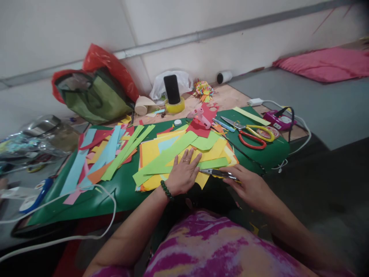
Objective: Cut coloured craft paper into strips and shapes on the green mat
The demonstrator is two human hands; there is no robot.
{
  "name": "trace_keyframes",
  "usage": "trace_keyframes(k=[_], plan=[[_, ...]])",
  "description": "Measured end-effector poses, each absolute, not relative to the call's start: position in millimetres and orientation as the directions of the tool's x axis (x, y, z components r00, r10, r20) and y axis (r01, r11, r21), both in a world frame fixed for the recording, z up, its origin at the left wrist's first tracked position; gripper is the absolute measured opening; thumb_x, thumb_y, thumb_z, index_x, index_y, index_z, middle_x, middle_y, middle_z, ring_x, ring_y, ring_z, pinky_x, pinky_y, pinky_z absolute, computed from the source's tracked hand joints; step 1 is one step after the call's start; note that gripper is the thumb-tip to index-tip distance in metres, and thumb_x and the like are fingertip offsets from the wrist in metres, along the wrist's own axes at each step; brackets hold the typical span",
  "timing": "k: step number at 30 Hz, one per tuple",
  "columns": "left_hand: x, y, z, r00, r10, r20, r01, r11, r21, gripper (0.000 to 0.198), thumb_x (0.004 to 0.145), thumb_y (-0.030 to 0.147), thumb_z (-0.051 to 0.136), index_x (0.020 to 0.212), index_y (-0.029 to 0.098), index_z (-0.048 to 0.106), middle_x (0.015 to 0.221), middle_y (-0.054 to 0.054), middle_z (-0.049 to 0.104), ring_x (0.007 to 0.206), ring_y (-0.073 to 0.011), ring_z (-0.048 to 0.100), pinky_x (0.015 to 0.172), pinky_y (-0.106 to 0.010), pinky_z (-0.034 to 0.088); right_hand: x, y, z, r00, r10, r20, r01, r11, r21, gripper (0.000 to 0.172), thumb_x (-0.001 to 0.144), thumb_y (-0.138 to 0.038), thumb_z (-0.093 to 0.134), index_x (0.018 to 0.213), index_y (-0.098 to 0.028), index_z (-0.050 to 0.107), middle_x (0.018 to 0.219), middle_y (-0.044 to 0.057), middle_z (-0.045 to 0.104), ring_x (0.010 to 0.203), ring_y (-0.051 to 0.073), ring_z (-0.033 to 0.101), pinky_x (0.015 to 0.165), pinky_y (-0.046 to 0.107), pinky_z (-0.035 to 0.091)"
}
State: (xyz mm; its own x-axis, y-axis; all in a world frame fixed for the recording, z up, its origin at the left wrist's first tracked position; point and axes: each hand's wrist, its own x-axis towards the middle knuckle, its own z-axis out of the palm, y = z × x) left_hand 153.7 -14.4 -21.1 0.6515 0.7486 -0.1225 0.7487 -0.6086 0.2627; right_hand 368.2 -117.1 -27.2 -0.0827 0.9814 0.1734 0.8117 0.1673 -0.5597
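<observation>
My left hand (pixel 184 173) lies flat on a stack of yellow paper (pixel 152 154), fingers stretched out over a light green paper strip (pixel 170 154). In my right hand (pixel 248 182) is a utility knife (pixel 220 174), its tip pointing left toward my left fingers at the near edge of the stack. Another green strip (pixel 215 163) runs beneath the left hand and just above the knife. Whether the blade touches the paper is too small to tell. Red paper (pixel 198 129) and a pink glue gun (pixel 198 115) lie behind the stack.
Scissors with red and yellow handles (pixel 250 134) rest at the right, near a purple power socket (pixel 278 120). Cut strips (pixel 106 154) cover the left side of the green mat (pixel 121 196). A phone (pixel 172 89) stands in a yellow tape roll (pixel 175 105). A white cable (pixel 113 207) loops at the left.
</observation>
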Motion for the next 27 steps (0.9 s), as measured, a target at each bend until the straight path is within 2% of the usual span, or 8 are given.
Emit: trace_keyframes(k=[4, 10, 16, 22, 27], plan=[[130.2, -16.8, -10.4, 0.68, 0.722, -0.131, 0.726, -0.636, 0.261, 0.056, 0.1, 0.046, 0.028, 0.153, 0.029, 0.021, 0.162, -0.009, 0.011, 0.149, -0.0286, 0.008, 0.114, -0.061, 0.016, 367.3, -116.0, -28.8, -0.065, 0.984, 0.168, 0.822, 0.148, -0.55, 0.027, 0.092, -0.029, 0.048, 0.113, -0.028, 0.065, 0.107, 0.007, 0.07, 0.092, 0.022, 0.069, 0.076, 0.035, 0.056], [92.5, -27.2, -16.9, 0.722, 0.686, -0.083, 0.69, -0.706, 0.161, 0.087, 0.085, 0.072, 0.044, 0.154, 0.024, 0.022, 0.16, -0.015, 0.018, 0.147, -0.0343, 0.016, 0.114, -0.061, 0.018, 362.3, -114.1, -26.5, -0.074, 0.986, 0.152, 0.834, 0.145, -0.532, 0.027, 0.092, -0.029, 0.048, 0.113, -0.028, 0.065, 0.103, 0.007, 0.07, 0.09, 0.022, 0.069, 0.073, 0.034, 0.056], [92.9, -29.3, -24.8, 0.715, 0.694, -0.084, 0.697, -0.698, 0.164, 0.091, 0.082, 0.076, 0.045, 0.154, 0.024, 0.022, 0.16, -0.016, 0.017, 0.147, -0.0346, 0.015, 0.114, -0.059, 0.017, 361.5, -114.0, -26.2, -0.09, 0.982, 0.167, 0.833, 0.167, -0.528, 0.029, 0.092, -0.029, 0.047, 0.115, -0.029, 0.065, 0.104, 0.007, 0.069, 0.09, 0.022, 0.069, 0.074, 0.034, 0.056], [94.3, -29.6, -20.8, 0.716, 0.694, -0.073, 0.695, -0.7, 0.161, 0.1, 0.075, 0.081, 0.048, 0.154, 0.024, 0.022, 0.16, -0.017, 0.015, 0.147, -0.038, 0.014, 0.112, -0.064, 0.019, 361.4, -114.4, -23.5, -0.096, 0.986, 0.136, 0.831, 0.155, -0.535, 0.03, 0.093, -0.031, 0.045, 0.115, -0.027, 0.065, 0.105, 0.008, 0.069, 0.092, 0.023, 0.069, 0.077, 0.036, 0.056], [96.0, -29.8, -18.0, 0.712, 0.69, -0.129, 0.702, -0.694, 0.161, 0.104, 0.073, 0.083, 0.047, 0.154, 0.021, 0.022, 0.16, -0.018, 0.013, 0.147, -0.0382, 0.012, 0.111, -0.066, 0.017, 362.5, -114.7, -23.4, -0.113, 0.984, 0.137, 0.828, 0.169, -0.535, 0.029, 0.091, -0.029, 0.047, 0.113, -0.028, 0.065, 0.106, 0.007, 0.07, 0.093, 0.023, 0.069, 0.075, 0.035, 0.057]])
